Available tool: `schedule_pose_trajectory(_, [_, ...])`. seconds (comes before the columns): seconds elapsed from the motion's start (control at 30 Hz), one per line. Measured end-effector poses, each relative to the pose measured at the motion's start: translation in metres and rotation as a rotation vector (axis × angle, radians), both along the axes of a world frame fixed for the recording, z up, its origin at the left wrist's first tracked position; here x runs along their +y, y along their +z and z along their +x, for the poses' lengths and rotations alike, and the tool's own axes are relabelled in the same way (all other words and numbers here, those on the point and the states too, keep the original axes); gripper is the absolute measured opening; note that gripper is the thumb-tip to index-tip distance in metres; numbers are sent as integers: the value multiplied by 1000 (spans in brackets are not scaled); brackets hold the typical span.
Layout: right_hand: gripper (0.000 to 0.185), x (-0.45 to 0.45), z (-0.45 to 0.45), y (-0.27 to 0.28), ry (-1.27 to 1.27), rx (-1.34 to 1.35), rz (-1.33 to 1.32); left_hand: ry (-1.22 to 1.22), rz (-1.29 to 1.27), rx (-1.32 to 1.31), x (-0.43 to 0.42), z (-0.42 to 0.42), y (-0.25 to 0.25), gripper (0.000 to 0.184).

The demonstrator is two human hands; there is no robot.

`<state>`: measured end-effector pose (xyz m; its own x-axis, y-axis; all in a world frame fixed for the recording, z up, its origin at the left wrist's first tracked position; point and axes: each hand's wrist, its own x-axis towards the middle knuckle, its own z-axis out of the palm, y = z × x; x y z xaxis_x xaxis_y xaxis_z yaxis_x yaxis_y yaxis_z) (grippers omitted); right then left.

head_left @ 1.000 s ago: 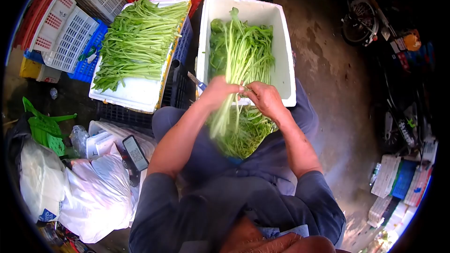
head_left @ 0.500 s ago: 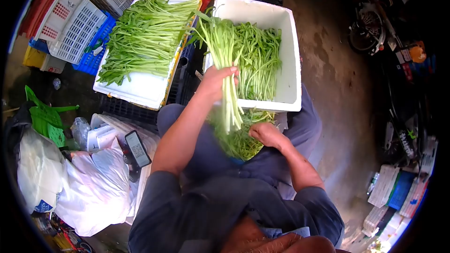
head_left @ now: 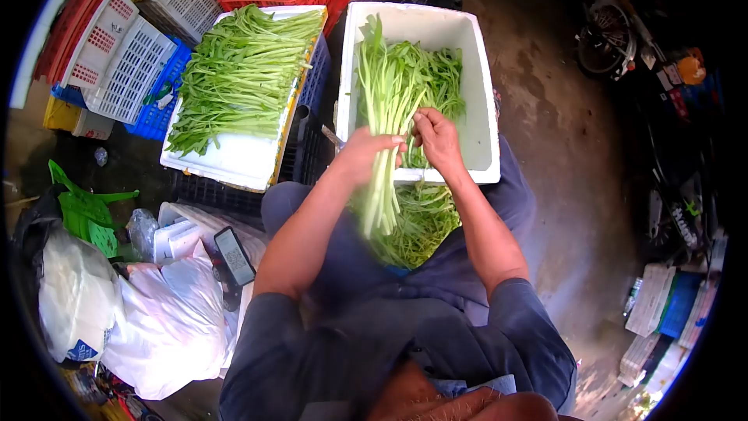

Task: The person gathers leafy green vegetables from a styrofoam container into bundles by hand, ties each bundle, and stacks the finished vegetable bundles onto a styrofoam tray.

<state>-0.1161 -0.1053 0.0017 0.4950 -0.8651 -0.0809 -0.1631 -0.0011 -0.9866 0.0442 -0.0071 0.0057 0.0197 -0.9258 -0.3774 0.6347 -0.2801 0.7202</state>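
A bunch of long-stemmed leafy greens (head_left: 383, 187), like water spinach, is held in my left hand (head_left: 365, 154), its fingers wrapped round the pale stems. Its leaves point away from me, over the white foam box (head_left: 481, 93). My right hand (head_left: 438, 140) is at the right side of the bunch, above the box's near rim, thumb and fingers pinched together; what they grip is too small to make out. More greens (head_left: 444, 82) lie inside the box. Below the bunch, between my legs, is a heap of leaves and trimmings (head_left: 421, 226).
Left of the box, a white foam lid (head_left: 222, 168) bears a laid-out row of greens (head_left: 245, 78). Plastic crates (head_left: 128, 58) are stacked at the upper left. White plastic bags (head_left: 167, 320) and a phone (head_left: 234, 256) lie at the lower left. A motorbike (head_left: 612, 39) stands far right.
My right hand has risen from the trimmings heap to the bunch, beside my left hand. The left hand with its greens has shifted slightly toward me.
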Motion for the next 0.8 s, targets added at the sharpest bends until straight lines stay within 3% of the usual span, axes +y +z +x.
schedule_pose_trajectory(0.1, [25,-18,6,-4,-33,140,-416,-39,33,-1,3,-2,-1,31])
schedule_pose_trajectory(0.27, [20,-42,20,-3,15,345,-788,-86,57,68,1,-3,4,33])
schedule_pose_trajectory(0.4, [20,-65,15,-19,-138,407,-716,-80,63,39,3,14,6,31])
schedule_pose_trajectory(0.5, [22,-53,-16,2,72,335,-273,67,9,61,6,34,11,25])
schedule_pose_trajectory(0.63, [35,-15,-60,28,897,471,335,194,-122,227,5,54,17,22])
schedule_pose_trajectory(0.67, [41,-18,-63,12,878,488,327,220,-145,242,3,58,14,23])
schedule_pose_trajectory(0.8, [32,-72,-34,-74,363,474,211,357,-125,202,-1,62,8,24])
